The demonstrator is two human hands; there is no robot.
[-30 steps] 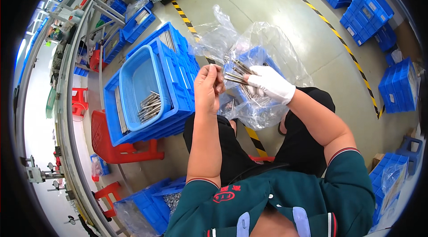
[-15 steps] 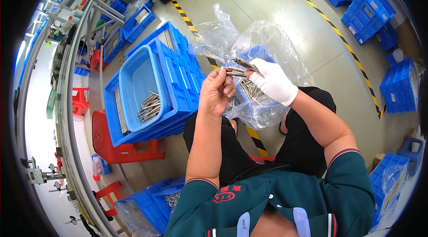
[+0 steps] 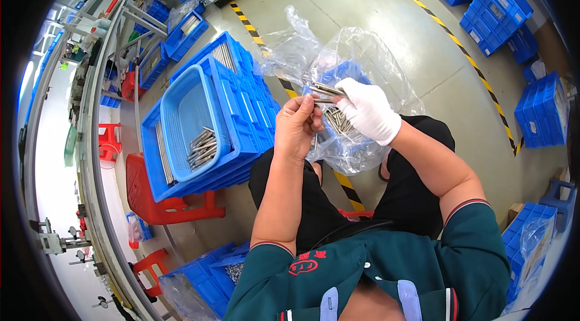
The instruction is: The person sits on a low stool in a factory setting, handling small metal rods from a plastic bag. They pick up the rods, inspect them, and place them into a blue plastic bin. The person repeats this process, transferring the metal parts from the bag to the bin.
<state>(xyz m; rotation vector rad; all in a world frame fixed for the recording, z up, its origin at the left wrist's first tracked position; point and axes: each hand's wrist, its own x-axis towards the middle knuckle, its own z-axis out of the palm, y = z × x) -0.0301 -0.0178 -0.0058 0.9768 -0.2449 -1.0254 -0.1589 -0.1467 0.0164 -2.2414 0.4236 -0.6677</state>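
Note:
My right hand [image 3: 368,110], in a white glove, grips several slim metal rods [image 3: 324,87] that point out to the left. Bare, my left hand [image 3: 296,124] pinches the end of one metal rod [image 3: 323,101] between thumb and fingers, right beside that bunch. Under both hands, a blue bin [image 3: 349,71] lined with a clear plastic bag [image 3: 386,61] holds more short metal rods [image 3: 340,121]. To the left, a light blue basket [image 3: 188,94] with a heap of metal rods [image 3: 203,148] rests on a blue crate [image 3: 154,167].
Stacked blue crates [image 3: 257,88] stand close on my left, by a red stool [image 3: 151,191]. More blue crates [image 3: 495,12] are at the far right. A metal-framed bench [image 3: 90,121] runs along the left. Yellow-black tape [image 3: 447,29] marks the floor.
The bunch of rods in my right hand has tilted and dipped slightly. My left hand has shifted a little to the right and down, still at the rod's end.

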